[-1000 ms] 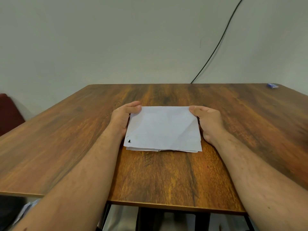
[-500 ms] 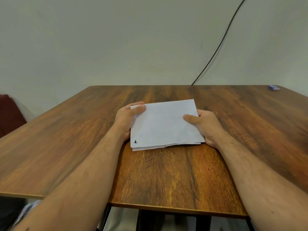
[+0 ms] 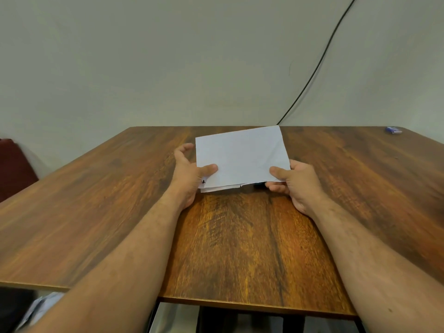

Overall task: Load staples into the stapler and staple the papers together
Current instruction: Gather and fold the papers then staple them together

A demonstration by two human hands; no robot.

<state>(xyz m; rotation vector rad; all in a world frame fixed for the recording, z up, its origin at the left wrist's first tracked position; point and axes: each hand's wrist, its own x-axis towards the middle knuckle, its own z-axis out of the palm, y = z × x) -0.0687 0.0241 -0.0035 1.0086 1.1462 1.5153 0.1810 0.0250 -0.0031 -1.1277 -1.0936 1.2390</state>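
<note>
Nearest the person, this side of the papers [image 3: 241, 157], two bare forearms reach out over the wooden table [image 3: 240, 248], whose front edge shows a dark gap and some pale clutter below it that I cannot make out; just beyond, the left hand [image 3: 188, 171] pinches the stack at its near left corner, thumb on top and pressed flat, the other fingers curled loosely behind the left edge; the right hand [image 3: 296, 182] pinches the near right corner, thumb over the top sheet and fingers tucked underneath; the stack is tilted up off the table, its near edge low between the hands and its far edge raised toward the wall, and the lower sheets show slightly offset at the near edge, so I judge the two-handed hold is meant to square the sheets before any fastening; a small dark mark sits at the stack's near left corner by the left thumb, too small to read, and the top sheet otherwise looks blank; no stapler or staples can be picked out for certain, so the loading step appears undone; far off to the right of the papers, near the table's back right corner, lies a small blue object [image 3: 393, 130], its label unreadable; behind the papers a black cable [image 3: 319, 61] runs up the plain wall [image 3: 144, 56]; to the far left a dark red seat [image 3: 14, 167] shows.
</note>
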